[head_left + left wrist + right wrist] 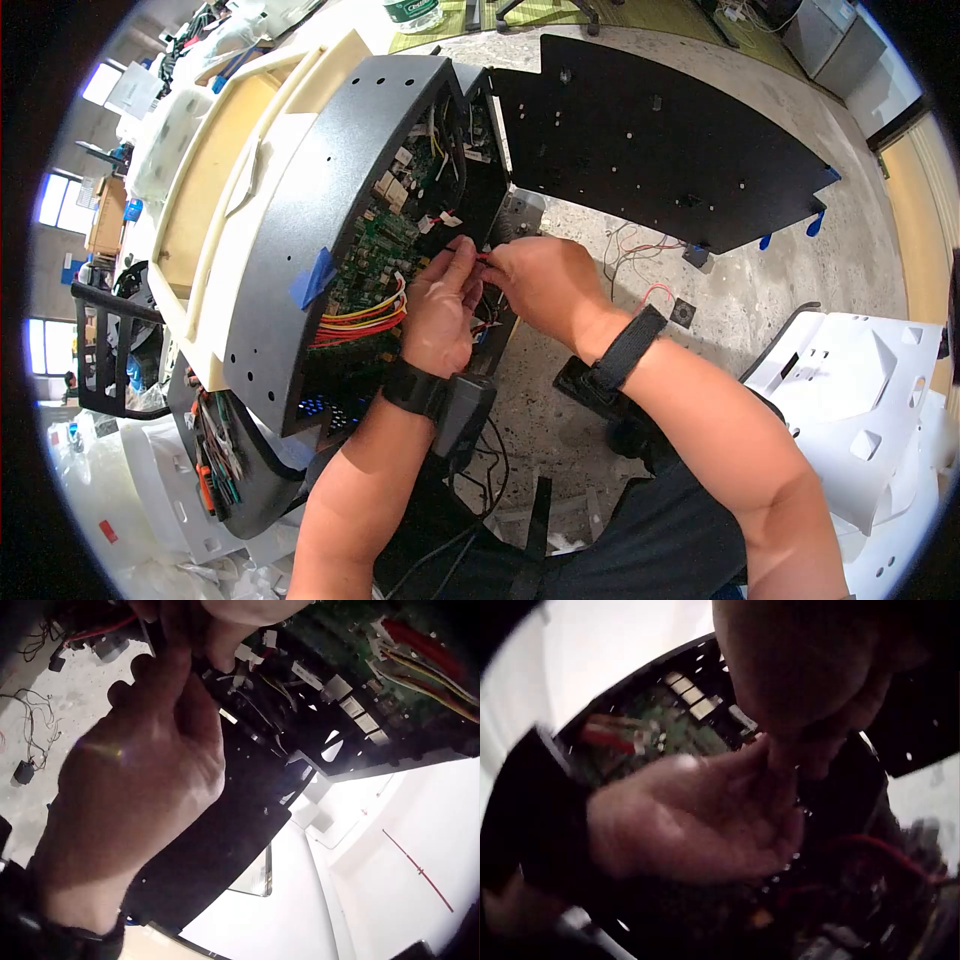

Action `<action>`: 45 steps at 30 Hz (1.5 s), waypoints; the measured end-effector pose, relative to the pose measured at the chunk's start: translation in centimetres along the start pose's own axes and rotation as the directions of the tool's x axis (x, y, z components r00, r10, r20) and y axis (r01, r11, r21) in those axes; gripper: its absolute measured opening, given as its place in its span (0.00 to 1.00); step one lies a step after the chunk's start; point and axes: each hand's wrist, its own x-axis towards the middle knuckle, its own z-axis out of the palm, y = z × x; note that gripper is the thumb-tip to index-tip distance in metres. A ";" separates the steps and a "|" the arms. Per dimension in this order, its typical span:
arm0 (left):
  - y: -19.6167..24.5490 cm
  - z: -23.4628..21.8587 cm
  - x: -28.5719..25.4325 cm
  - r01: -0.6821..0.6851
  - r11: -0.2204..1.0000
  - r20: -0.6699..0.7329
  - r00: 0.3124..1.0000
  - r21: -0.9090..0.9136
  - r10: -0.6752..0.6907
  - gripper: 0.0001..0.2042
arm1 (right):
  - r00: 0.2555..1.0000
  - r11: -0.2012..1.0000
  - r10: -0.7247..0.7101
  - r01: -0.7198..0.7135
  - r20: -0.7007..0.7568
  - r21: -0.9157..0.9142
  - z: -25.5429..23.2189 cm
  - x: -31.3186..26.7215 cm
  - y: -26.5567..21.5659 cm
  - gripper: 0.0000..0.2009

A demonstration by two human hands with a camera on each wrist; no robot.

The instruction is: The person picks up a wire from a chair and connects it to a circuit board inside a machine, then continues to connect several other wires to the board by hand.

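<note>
Both hands meet at the open side of a black-cased electronics unit (pixel 300 190). The fingertips of my right hand (pixel 550 285) pinch a thin red wire (pixel 483 257). My left hand (pixel 440 310), palm up with curled fingers, pinches at the same spot, its thumb and fingertips against the right fingers. In the right wrist view the left hand (pixel 697 817) lies below the right fingertips; the wire's end is hidden between them. Behind the hands stands a green circuit board (pixel 370 250) with a bundle of red, yellow and white wires (pixel 365 318).
A black perforated panel (pixel 660 140) stands out from the case's far side. Loose wires and a small fan (pixel 682 313) lie on the concrete floor. White panels (pixel 850 390) stand at the right, and hand tools (pixel 215 450) sit at the left. A cream frame (pixel 220 180) adjoins the case.
</note>
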 end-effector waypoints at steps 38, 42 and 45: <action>-0.3 -0.2 0.0 -0.021 1.000 -0.046 0.999 0.021 0.022 0.09 | 0.984 0.989 -0.135 0.127 -0.112 -0.080 0.0 -0.3 0.1 0.13; -0.3 0.0 -0.1 -0.075 0.996 -0.061 0.995 0.038 0.077 0.09 | 0.881 0.832 0.401 -0.465 0.250 0.303 -0.2 1.1 0.6 0.17; -0.6 -0.7 0.5 -0.119 0.992 0.021 0.993 0.034 0.119 0.10 | 0.791 0.437 0.369 -0.611 0.488 0.660 -0.1 0.6 0.7 0.20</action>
